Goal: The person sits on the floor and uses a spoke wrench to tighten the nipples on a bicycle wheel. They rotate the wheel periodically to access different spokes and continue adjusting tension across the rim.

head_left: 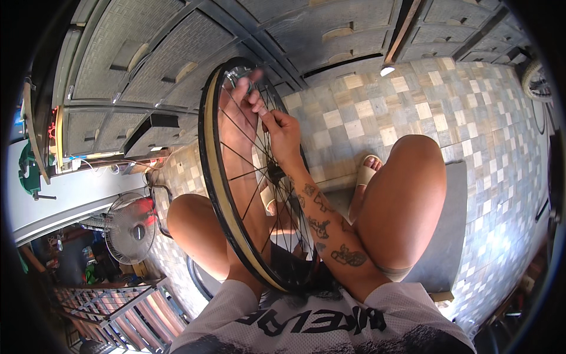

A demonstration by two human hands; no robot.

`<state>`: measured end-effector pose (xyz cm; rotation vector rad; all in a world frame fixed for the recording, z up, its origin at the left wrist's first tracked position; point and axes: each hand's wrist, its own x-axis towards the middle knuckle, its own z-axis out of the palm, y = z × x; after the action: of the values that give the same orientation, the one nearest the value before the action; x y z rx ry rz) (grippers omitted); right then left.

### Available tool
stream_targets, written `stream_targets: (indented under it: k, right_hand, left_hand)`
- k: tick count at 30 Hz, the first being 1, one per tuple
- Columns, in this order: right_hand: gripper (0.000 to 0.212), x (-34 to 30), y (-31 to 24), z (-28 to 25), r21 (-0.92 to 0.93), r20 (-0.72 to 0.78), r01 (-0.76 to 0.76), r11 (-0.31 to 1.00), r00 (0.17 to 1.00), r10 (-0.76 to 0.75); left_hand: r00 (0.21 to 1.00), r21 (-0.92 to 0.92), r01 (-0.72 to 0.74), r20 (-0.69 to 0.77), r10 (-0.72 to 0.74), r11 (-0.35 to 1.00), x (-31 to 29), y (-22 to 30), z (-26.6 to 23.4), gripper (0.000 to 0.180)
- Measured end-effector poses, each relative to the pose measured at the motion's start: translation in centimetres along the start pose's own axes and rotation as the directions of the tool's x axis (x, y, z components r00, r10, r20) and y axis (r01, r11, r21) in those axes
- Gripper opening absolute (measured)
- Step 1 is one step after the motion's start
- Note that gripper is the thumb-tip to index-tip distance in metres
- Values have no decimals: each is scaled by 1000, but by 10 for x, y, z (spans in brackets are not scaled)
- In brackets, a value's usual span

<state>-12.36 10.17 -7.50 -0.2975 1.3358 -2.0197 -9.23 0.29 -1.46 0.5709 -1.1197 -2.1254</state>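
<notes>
A bicycle wheel (216, 154) without a tyre stands upright between my knees, its black rim lined with a tan strip. Behind the near spokes, my left hand (237, 115) reaches up to the top of the rim with fingers curled; its fingertips are smeared by motion. At those fingertips is a small shiny silver and greenish thing (239, 73), too blurred to name. My right hand (282, 134) is on the wheel's right side, thumb and forefinger pinched on a thin black spoke near the left fingers. The black hub (275, 171) lies just below my right wrist.
Grey woven-front drawers (194, 56) stand close beyond the wheel. At the left are a standing fan (131, 229), a green vise (29, 170) on a white surface and a slatted rack (121, 307). A dark mat (439, 236) lies on the checkered floor (407, 112) by my right knee.
</notes>
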Motion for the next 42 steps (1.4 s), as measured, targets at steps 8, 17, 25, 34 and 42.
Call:
stream_targets:
  k: [8,17,25,34,42]
  right_hand:
    - [46,-1,-1,5,7,-27,-14,1000,1000,14]
    - [45,-2,0,7,-1,-15,-15,1000,1000,15]
    - [45,-3,3,8,-4,1,1,1000,1000,-1]
    - [46,-4,0,7,1,-8,-11,1000,1000,11]
    - [46,-1,2,10,-17,-18,-54,998,998,53]
  left_hand:
    - [998,-230,18,-62,-33,973,-8,-6,-8,51]
    - [993,-280,60,119,-28,958,-7,-1,-11,47]
    - [1000,211,-1,-4,2,978,0,5,-12,46]
    - [994,-192,-11,-113,-11,981,-6,-1,-14,43]
    - [998,-282,59,20,-56,957,-5,2,-19,40]
